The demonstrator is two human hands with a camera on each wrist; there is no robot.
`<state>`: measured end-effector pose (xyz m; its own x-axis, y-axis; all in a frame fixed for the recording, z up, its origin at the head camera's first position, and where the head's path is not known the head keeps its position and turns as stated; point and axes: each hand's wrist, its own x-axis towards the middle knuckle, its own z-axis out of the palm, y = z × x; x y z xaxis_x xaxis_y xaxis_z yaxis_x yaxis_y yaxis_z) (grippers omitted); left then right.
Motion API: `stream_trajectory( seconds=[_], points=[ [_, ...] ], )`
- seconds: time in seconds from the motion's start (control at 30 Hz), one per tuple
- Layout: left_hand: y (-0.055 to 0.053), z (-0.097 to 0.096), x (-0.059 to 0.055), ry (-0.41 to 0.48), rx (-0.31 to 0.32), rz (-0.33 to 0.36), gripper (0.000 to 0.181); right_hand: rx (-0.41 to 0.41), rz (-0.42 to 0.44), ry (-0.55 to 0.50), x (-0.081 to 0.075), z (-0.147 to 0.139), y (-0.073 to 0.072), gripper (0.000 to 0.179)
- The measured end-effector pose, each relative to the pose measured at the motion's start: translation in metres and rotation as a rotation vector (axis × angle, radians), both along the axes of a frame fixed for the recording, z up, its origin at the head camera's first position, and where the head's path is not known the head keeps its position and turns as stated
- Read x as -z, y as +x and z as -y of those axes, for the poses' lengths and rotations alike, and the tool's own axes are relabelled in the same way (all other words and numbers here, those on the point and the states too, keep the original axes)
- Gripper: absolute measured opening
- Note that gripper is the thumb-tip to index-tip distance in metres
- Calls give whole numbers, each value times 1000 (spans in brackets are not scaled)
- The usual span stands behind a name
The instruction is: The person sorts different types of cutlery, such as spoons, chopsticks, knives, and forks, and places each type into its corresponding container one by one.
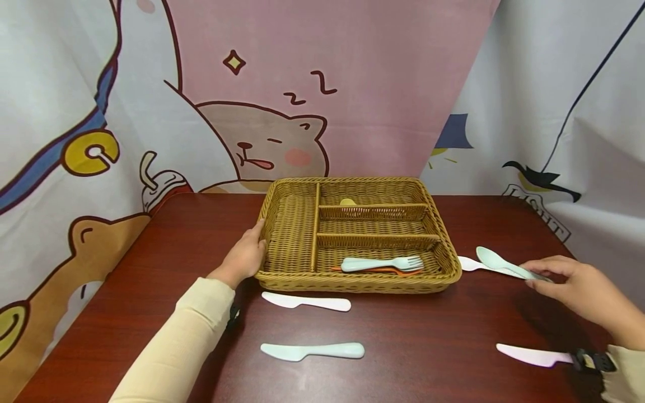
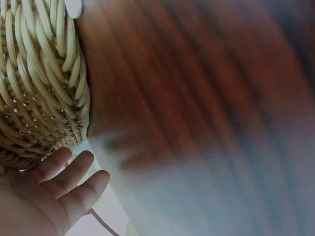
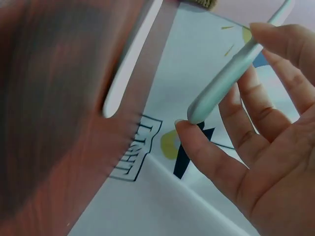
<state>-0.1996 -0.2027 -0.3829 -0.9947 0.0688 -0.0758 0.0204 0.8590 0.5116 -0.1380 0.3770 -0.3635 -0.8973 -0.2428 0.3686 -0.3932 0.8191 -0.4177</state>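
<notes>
My left hand [image 1: 244, 254] rests against the left end of a wicker cutlery basket [image 1: 353, 284], its fingers fairly straight in the left wrist view. The thumb side is partly hidden there by the edge of the frame. My right hand [image 1: 579, 282] pinches a mint-green spoon [image 1: 491, 258] by its handle, bowl pointing left toward the basket. Beneath that spoon a white spoon [image 1: 470, 264] lies on the table, right of the basket. In the front compartment a mint-green fork [image 1: 378, 264] lies over orange cutlery [image 1: 410, 272].
A white knife [image 1: 307, 302] and a mint-green knife [image 1: 312, 351] lie in front of the basket. Another pale knife [image 1: 534, 356] is by the right wrist. Something yellow [image 1: 347, 202] shows in the back compartment. A printed curtain [image 1: 378, 84] hangs behind the dark red table [image 1: 433, 347].
</notes>
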Motion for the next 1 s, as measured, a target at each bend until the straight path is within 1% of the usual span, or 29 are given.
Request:
stream_trajectory(
  seconds=[0.1, 0.27, 0.47, 0.6, 0.87, 1.0],
  points=[
    [0, 1, 0, 0, -2, 1, 58, 15, 4, 30, -5, 7, -5, 27],
    [0, 0, 0, -1, -4, 4, 57, 23, 9, 68, -11, 18, -15, 26],
    [0, -1, -1, 2, -7, 7, 57, 11, 38, 71, -16, 34, -27, 24],
    [-1, -2, -1, -11, -7, 2, 57, 1, 53, 84, -21, 47, -35, 22],
    [1, -2, -2, -10, -17, 9, 57, -13, 24, 91, -30, 69, -52, 20],
    [1, -2, -3, -6, -18, 6, 57, -21, 32, 93, -34, 77, -61, 19]
  ],
)
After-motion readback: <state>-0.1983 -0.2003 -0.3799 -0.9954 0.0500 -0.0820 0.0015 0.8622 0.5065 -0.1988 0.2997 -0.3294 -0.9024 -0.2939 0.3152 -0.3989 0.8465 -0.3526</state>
